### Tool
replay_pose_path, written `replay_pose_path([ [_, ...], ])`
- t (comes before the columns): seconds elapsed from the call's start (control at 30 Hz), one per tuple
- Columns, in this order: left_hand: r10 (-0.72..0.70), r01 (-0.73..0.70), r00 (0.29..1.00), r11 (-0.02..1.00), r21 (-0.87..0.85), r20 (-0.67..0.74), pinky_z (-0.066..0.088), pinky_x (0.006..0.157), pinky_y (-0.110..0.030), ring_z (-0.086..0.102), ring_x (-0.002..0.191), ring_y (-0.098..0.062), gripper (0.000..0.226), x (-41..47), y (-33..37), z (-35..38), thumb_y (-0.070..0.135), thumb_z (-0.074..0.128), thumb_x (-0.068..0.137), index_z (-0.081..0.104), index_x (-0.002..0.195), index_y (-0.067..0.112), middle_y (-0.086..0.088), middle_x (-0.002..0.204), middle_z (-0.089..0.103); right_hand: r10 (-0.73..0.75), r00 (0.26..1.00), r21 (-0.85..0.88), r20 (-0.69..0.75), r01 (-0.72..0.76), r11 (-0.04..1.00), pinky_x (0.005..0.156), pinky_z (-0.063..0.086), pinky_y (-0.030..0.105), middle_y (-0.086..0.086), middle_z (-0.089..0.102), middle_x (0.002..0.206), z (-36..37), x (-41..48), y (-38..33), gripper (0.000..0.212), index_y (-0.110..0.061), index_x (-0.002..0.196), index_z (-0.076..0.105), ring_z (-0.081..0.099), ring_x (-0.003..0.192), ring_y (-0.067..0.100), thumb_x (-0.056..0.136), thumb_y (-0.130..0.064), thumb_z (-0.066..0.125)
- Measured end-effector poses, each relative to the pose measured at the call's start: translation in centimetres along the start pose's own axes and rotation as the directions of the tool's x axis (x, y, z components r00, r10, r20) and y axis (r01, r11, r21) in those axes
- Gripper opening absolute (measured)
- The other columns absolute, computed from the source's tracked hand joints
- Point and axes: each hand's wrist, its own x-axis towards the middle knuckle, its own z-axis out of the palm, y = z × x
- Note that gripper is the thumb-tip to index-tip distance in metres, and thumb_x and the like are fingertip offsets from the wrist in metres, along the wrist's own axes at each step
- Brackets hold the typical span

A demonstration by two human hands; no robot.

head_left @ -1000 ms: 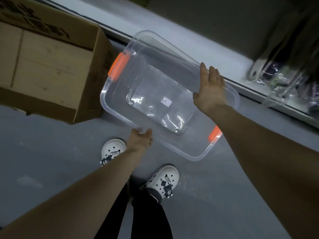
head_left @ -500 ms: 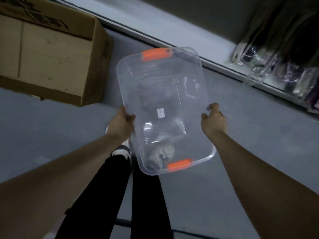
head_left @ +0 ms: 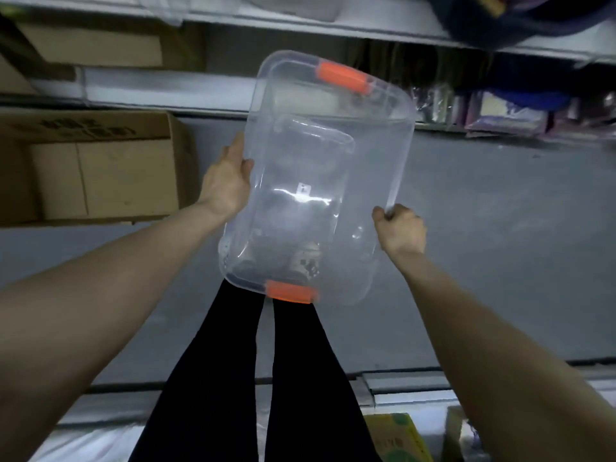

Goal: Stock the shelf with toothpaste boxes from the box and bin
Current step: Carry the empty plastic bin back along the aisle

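A clear plastic bin [head_left: 393, 161] with orange handles at both short ends is held up in the air in front of me, with nothing inside it. My left hand [head_left: 226, 181] grips its left long rim. My right hand [head_left: 401, 230] curls round the right rim near the lower corner. An open cardboard box [head_left: 100, 175] sits on the grey floor to the left; it looks to hold nothing. No toothpaste boxes can be seen.
A white shelf edge [head_left: 150, 91] runs across the top, with a cardboard carton [head_left: 96, 45] on it at the left and wrapped packets [head_left: 506, 115] at the right. Behind my legs lies another shelf with a yellow-green package [head_left: 396, 435].
The bin has been lifted off the floor and turned lengthwise. Both hands moved to its long rims and now hold it higher; my view has risen to take in the shelves.
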Motion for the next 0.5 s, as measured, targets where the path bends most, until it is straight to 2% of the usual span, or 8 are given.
replay_pose_path([
  [0.13,0.1,-0.101,0.994,0.995,0.01,0.039,0.04,0.099,-0.039,0.05,0.118,-0.04,0.051,-2.0,5.1,-3.0,0.02,0.042,0.101,0.028,0.15,0.021,-0.022,0.131,0.05,-0.001,0.998,0.09,-0.07,0.008,0.996,0.068,0.035,0.034,0.011,0.056,0.081,-5.2,-3.9,1.8,0.019,-0.015,0.092,0.043,0.056,0.084,0.037,0.091,-0.031,0.053],
  [0.2,0.167,-0.168,0.984,0.986,0.019,0.061,0.037,0.105,-0.04,0.047,0.124,-0.038,0.052,-2.9,8.2,-4.4,0.022,0.043,0.101,0.028,0.151,0.019,-0.019,0.138,0.047,0.031,0.993,0.122,-0.11,-0.018,0.992,0.069,0.035,0.033,0.011,0.056,0.082,-8.1,-6.1,2.9,0.018,-0.014,0.091,0.045,0.057,0.089,0.038,0.089,-0.03,0.054],
  [0.33,0.287,-0.3,0.95,0.949,0.1,0.123,0.034,0.104,-0.037,0.045,0.127,-0.037,0.053,-5.3,14.0,-6.2,0.021,0.045,0.101,0.027,0.151,0.014,-0.023,0.138,0.047,0.127,0.979,0.203,-0.161,-0.093,0.975,0.069,0.037,0.033,0.014,0.059,0.086,-12.3,-10.6,5.6,0.019,-0.012,0.088,0.046,0.058,0.089,0.039,0.088,-0.028,0.055],
  [0.5,0.52,-0.561,0.817,0.816,0.136,0.25,0.041,0.093,-0.039,0.052,0.117,-0.039,0.045,-7.8,21.9,-8.1,0.018,0.048,0.098,0.04,0.142,0.013,-0.022,0.128,0.056,0.279,0.922,0.357,-0.268,-0.174,0.918,0.066,0.034,0.032,0.008,0.054,0.078,-16.3,-16.7,8.6,0.02,-0.01,0.086,0.047,0.054,0.079,0.035,0.086,-0.027,0.057],
])
